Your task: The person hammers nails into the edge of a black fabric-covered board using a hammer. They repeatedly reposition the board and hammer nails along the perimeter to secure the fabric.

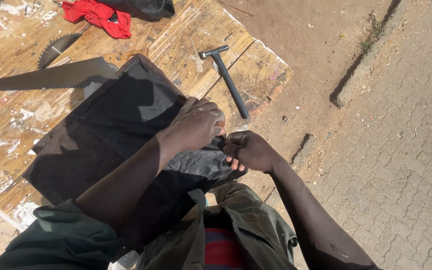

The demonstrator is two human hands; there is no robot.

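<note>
Olive-green cloth of the person's jacket (236, 225) fills the nearest part of the view, with a red and blue striped garment (220, 250) showing at its opening. Just beyond, both hands meet at the near corner of a black sheet (126, 120) stretched over a dark board on the table (6, 130) — the left hand (196, 125) presses down on it with fingers curled, the right hand (248, 150) pinches its crumpled edge at the board's corner. Past the hands lies a dark metal hammer (228, 80), clear of the sheet. Further left a handsaw (51, 76) rests beside the board, a circular saw blade (56, 47) behind it. A red cloth (101, 16) sits at the far edge — paving stones (401, 125) spread to the right.
</note>
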